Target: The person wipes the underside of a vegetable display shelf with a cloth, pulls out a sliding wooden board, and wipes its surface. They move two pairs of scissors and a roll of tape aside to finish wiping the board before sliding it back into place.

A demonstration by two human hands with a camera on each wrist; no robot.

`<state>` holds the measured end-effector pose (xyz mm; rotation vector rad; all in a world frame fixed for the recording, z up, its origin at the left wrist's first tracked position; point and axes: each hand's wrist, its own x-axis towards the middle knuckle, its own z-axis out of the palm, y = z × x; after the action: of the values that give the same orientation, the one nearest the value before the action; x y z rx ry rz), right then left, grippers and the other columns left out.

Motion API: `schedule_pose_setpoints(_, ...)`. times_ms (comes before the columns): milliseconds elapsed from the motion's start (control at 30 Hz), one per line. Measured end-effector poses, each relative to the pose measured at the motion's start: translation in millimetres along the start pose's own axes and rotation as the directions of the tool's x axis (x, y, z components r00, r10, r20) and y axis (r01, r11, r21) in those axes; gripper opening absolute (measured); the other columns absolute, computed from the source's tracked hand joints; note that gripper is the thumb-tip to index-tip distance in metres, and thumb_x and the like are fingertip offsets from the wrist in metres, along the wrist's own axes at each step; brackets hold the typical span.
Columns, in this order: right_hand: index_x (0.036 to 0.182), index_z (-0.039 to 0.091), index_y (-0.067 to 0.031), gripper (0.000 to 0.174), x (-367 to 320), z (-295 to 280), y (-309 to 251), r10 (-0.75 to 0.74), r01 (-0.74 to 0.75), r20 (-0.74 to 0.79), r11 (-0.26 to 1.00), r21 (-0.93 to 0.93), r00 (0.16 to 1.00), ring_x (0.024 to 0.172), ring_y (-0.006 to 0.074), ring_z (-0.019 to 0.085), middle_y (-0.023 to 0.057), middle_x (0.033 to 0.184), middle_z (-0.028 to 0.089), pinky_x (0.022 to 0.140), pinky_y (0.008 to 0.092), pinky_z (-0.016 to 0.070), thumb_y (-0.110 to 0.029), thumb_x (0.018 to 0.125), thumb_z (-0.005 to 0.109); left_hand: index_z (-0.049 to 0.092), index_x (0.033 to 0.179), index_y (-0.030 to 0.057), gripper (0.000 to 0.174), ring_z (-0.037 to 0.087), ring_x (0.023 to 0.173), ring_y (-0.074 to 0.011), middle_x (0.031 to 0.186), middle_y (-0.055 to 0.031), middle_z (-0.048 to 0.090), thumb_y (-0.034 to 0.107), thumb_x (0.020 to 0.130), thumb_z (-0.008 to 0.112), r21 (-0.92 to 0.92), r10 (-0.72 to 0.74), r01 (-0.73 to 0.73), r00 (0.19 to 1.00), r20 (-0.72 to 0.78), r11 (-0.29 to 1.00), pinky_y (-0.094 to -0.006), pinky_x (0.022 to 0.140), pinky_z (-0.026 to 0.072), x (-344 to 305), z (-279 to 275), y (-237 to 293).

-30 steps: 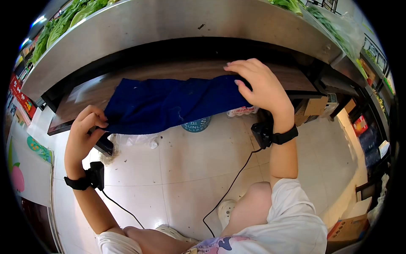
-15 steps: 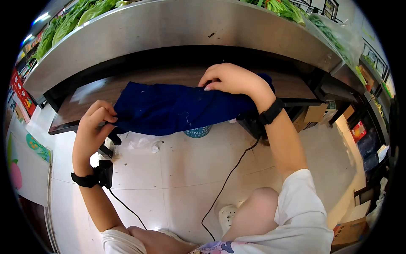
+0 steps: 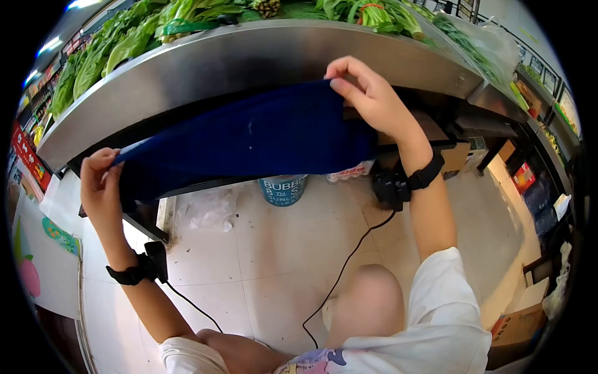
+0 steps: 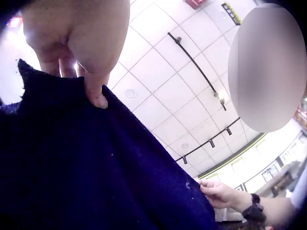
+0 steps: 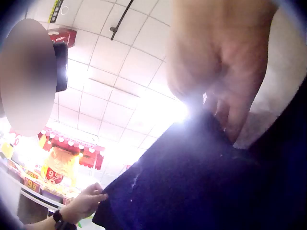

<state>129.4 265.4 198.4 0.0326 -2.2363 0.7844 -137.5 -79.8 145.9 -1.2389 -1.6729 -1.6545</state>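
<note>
A dark blue cloth is stretched between both hands in front of the low shelf. At the cloth's left end, my left hand pinches the upper edge between thumb and fingers. My right hand, raised higher, pinches the top edge toward the right, and part of the cloth hangs past it. In the left wrist view the thumb presses on the near face of the cloth, with the other fingers behind it. The right wrist view has the cloth sloping from the right hand down to the left one.
A steel-fronted counter with leafy vegetables spans the top. Under the cloth stand a teal bucket and a crumpled clear plastic bag. Cardboard boxes sit at right. A black cable hangs from the right wrist camera.
The right hand has gone from the cloth's middle to a grip farther right and higher. The left hand has shifted left. The cloth has risen off the wooden shelf and is pulled straighter.
</note>
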Motion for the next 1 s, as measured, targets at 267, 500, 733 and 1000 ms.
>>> schedule_pose_setpoints(267,0.113,0.061,-0.0089,0.026,32.8,-66.0,-41.8,-0.364,0.358,0.102,0.761,-0.541,0.926,0.084,0.016,0.054,0.0049,0.089,0.057,0.077,0.0279,0.0422,-0.019,0.089,0.057,0.06,0.11,0.0086,0.02,0.062,0.096,-0.0147,0.103,-0.0049,0.064,0.013,0.091,0.058,0.524,0.194,-0.178,0.981,0.025,0.833,-0.0263,0.084,0.0475,99.6,-21.9,38.4)
schedule_pose_setpoints(500,0.102,0.06,-0.0041,0.026,37.1,-71.0,-50.2,-0.047,0.108,0.287,0.974,-0.2,0.957,0.077,0.0055,0.049,-0.0028,0.084,0.056,0.071,0.0204,0.0409,-0.028,0.091,0.059,0.066,0.1,0.0104,0.018,0.063,0.083,-0.0241,0.096,-0.0108,0.066,0.017,0.082,0.065,0.679,0.39,-0.371,0.911,0.134,0.634,-0.0337,0.074,0.0509,148.4,-33.1,111.7)
schedule_pose_setpoints(733,0.108,0.06,-0.0016,0.039,3.8,-18.7,-34.2,0.06,-0.202,0.426,0.933,0.296,0.903,0.085,0.0121,0.058,0.0053,0.09,0.063,0.08,0.0229,0.0451,-0.034,0.086,0.065,0.064,0.092,0.0022,0.015,0.062,0.071,-0.0204,0.08,-0.0071,0.066,0.007,0.079,0.064,0.814,0.487,-0.415,0.852,0.192,0.407,-0.0311,0.064,0.0511,151.5,-33.9,190.8)
schedule_pose_setpoints(1000,0.113,0.053,-0.0097,0.036,-41.3,76.9,-29.7,0.048,-0.265,0.349,0.747,0.609,0.936,0.07,0.0034,0.049,-0.0037,0.081,0.056,0.063,0.016,0.0391,-0.035,0.089,0.062,0.067,0.083,0.0011,0.009,0.06,0.069,-0.0173,0.077,-0.0065,0.065,0.001,0.074,0.066,0.549,0.471,-0.651,0.759,0.45,0.524,-0.0281,0.062,0.0501,149.8,-6.4,251.1)
